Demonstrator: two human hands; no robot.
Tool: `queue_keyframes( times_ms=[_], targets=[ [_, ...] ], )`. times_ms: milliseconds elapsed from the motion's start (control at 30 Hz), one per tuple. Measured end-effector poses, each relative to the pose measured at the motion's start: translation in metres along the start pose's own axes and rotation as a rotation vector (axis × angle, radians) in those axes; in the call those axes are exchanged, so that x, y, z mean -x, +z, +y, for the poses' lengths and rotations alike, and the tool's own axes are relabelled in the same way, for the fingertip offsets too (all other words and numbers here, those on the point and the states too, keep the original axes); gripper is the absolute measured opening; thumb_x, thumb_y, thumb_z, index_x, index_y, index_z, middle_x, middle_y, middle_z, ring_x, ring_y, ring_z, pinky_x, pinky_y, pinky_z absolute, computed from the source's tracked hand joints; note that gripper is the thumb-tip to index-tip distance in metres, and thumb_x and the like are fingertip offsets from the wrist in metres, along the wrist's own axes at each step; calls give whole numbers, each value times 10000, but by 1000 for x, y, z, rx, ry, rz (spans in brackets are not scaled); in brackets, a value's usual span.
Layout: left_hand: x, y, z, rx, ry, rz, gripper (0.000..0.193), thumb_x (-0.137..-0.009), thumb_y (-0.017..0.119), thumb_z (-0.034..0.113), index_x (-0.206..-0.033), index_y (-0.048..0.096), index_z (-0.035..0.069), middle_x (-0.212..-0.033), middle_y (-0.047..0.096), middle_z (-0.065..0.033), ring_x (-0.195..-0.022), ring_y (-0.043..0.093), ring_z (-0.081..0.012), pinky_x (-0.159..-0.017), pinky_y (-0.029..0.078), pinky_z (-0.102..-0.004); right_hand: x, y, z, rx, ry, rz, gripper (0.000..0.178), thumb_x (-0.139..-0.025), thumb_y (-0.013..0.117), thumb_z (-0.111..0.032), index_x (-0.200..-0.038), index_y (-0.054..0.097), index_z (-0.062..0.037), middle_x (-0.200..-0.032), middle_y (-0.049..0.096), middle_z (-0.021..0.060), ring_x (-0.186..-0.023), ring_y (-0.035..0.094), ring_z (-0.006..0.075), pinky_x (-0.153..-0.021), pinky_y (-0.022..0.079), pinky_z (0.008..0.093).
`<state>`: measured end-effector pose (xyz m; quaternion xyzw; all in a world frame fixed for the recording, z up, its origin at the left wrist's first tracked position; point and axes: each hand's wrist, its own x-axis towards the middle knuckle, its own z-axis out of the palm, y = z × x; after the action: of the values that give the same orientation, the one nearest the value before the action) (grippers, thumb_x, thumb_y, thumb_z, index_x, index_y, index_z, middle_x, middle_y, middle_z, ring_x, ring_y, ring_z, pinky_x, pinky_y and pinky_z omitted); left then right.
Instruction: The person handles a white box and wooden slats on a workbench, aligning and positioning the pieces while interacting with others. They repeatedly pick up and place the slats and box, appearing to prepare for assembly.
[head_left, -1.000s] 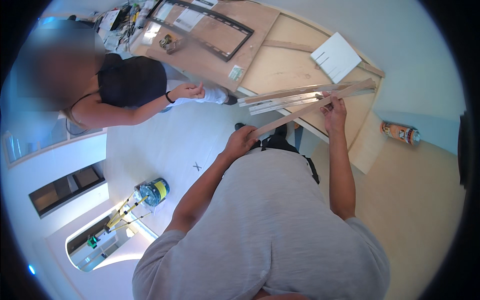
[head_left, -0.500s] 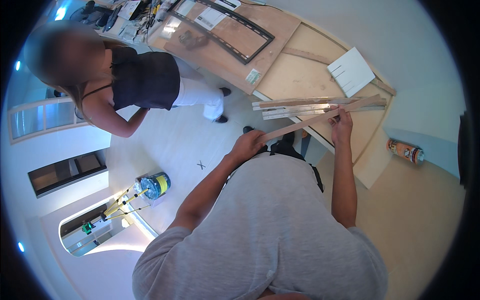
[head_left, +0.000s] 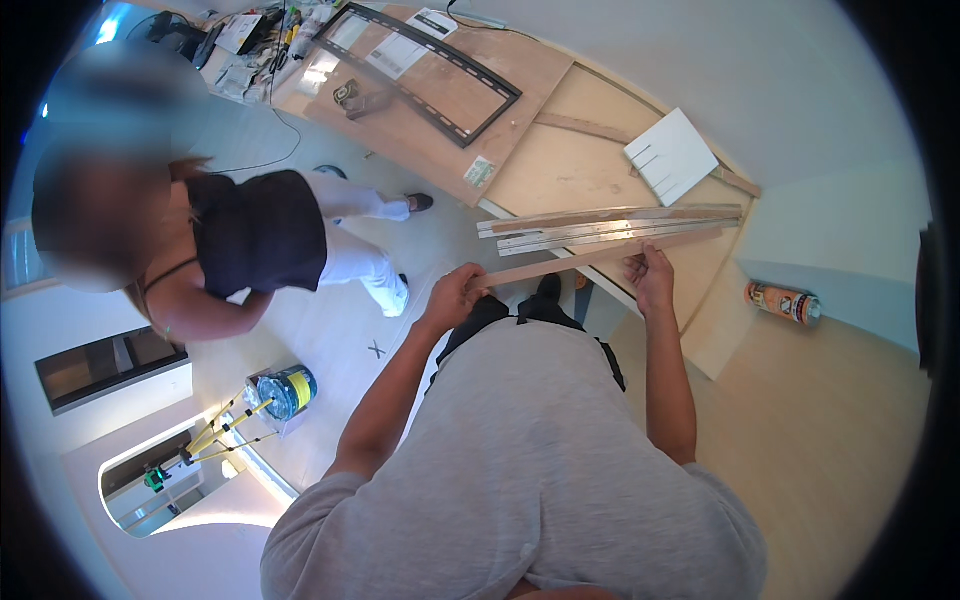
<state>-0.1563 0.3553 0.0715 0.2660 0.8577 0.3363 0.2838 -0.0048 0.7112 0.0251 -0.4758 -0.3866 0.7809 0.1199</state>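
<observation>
A long, thin wooden strip (head_left: pixel 560 265) runs across in front of me, its far right part over the pale board-topped bench (head_left: pixel 585 180). My left hand (head_left: pixel 456 297) is closed around the strip's left end. Farther along, my right hand (head_left: pixel 652 282) pinches the same strip at its lower edge, with the fingertips partly hidden. Just beyond the strip lie several silver metal rails (head_left: pixel 560 238) and another narrow wooden strip (head_left: pixel 590 214), roughly side by side, with their left ends jutting past the bench edge.
A white slotted plate (head_left: pixel 672 158) and a black metal frame (head_left: pixel 490 112) lie on the bench. An orange can (head_left: pixel 782 303) stands at right. Another person (head_left: pixel 258 232) is at left. A blue bucket (head_left: pixel 290 393) and yellow tripod (head_left: pixel 205 436) stand lower left.
The wooden strip has swung from a steep slant to nearly alongside the metal rails, both hands still on it. The other person has shifted lower left in view, and the whole view has shifted slightly.
</observation>
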Motion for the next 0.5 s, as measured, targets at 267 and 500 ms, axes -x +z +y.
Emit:
queue_keyframes(
  times_ms=[267, 500],
  targets=[
    [-1, 8, -8, 66, -19, 15, 292, -857, 733, 119, -1110, 599, 64, -1016, 681, -164, -977, 650, -379, -832, 509, -444, 12, -16, 4, 230, 51, 36, 302, -996, 594, -395, -931, 599, -101, -822, 644, 29, -654, 612, 108, -550, 469, 237],
    [-20, 20, 12, -22, 88, 49, 289, -859, 723, 111, -1107, 593, 42, -1037, 665, -185, -1000, 634, -401, -846, 508, -457, 72, 31, -70, 400, -238, -26, 173, -978, 640, -215, -896, 637, -62, -771, 592, 7, -585, 492, 48, -526, 391, 212]
  ],
)
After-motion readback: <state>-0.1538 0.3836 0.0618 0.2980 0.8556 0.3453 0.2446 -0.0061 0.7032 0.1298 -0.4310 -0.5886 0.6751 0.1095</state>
